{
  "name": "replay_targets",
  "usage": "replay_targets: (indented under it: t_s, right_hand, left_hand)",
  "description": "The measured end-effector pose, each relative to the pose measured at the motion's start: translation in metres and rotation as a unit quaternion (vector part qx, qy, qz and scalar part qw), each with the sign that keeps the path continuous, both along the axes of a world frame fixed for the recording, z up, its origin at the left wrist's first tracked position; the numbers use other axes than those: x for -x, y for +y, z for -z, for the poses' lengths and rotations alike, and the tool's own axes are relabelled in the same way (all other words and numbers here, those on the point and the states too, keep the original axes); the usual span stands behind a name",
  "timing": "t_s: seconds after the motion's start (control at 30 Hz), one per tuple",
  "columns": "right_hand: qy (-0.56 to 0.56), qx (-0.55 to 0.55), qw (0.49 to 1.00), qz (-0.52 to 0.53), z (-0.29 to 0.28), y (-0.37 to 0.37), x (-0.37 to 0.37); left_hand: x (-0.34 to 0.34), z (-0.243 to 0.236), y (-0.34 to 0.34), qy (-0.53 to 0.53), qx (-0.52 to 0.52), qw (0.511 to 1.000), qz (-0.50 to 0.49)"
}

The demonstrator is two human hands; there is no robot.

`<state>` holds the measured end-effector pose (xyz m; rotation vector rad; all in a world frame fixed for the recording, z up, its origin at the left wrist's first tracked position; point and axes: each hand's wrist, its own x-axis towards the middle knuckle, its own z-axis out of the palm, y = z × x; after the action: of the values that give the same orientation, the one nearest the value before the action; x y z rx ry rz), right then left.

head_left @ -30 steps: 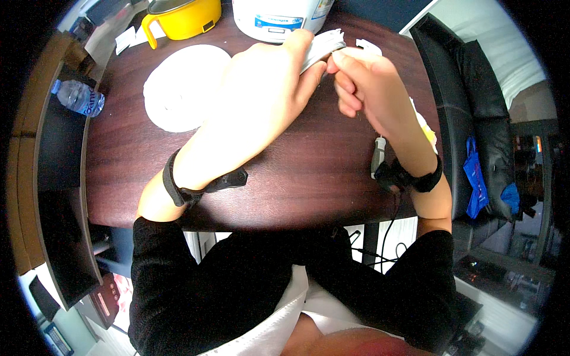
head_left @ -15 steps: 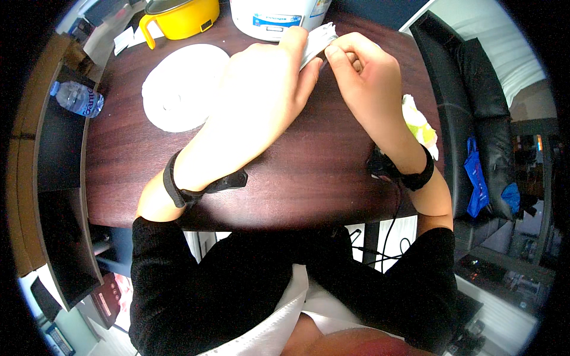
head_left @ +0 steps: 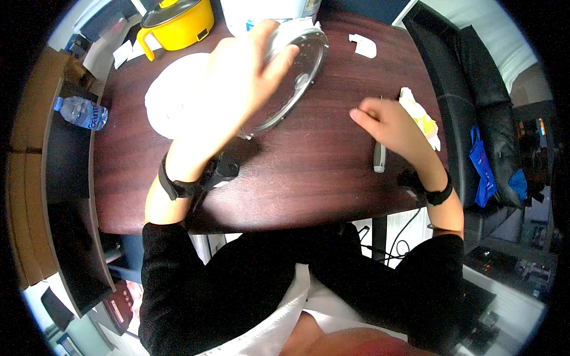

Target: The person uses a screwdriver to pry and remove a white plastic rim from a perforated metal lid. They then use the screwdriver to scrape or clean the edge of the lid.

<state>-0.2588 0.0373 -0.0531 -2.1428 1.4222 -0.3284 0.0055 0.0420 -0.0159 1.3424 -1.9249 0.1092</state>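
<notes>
My left hand (head_left: 237,77) grips a clear round lid (head_left: 297,89) with a shiny rim, tilted up on edge over the table. Something white shows along the lid's upper edge; whether it is the packet is hard to tell. Behind that forearm lies a white round plate (head_left: 172,98), partly covered by it. My right hand (head_left: 383,121), slightly blurred, has its fingers curled in, and nothing shows in them. Under it a grey-handled tool (head_left: 379,159) lies on the table, most of it hidden by the hand. A torn white scrap (head_left: 363,45) rests farther back.
A yellow pot (head_left: 178,26) with a handle and a white tub (head_left: 237,15) stand at the back of the dark wooden table (head_left: 309,178). Crumpled wrapping (head_left: 418,115) lies by the right edge. A water bottle (head_left: 82,113) is on the left shelf, a black sofa (head_left: 463,89) to the right.
The white packet was between both hands; now a torn scrap lies on the table. My right hand has drawn back toward me. The clear lid has come into view, tilted in my left hand.
</notes>
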Motion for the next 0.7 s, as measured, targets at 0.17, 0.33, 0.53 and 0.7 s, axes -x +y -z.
replay_targets:
  t_s: [0.17,0.33,0.53,0.7]
  right_hand:
    - [0.216,0.078,0.970,0.085,0.056,0.029,0.060]
    - [0.169,0.071,0.979,0.088,0.068,0.040,0.068]
    - [-0.025,-0.140,0.980,0.137,0.038,0.037,0.072]
    - [-0.282,-0.139,0.945,0.090,0.018,0.034,0.049]
  left_hand:
    - [-0.009,-0.003,-0.013,0.031,-0.043,0.998,0.027]
    - [-0.015,-0.002,-0.023,0.009,-0.099,0.995,-0.005]
    - [-0.025,0.004,-0.031,0.041,-0.114,0.992,0.037]
    - [-0.029,0.007,-0.040,-0.005,-0.029,0.999,0.024]
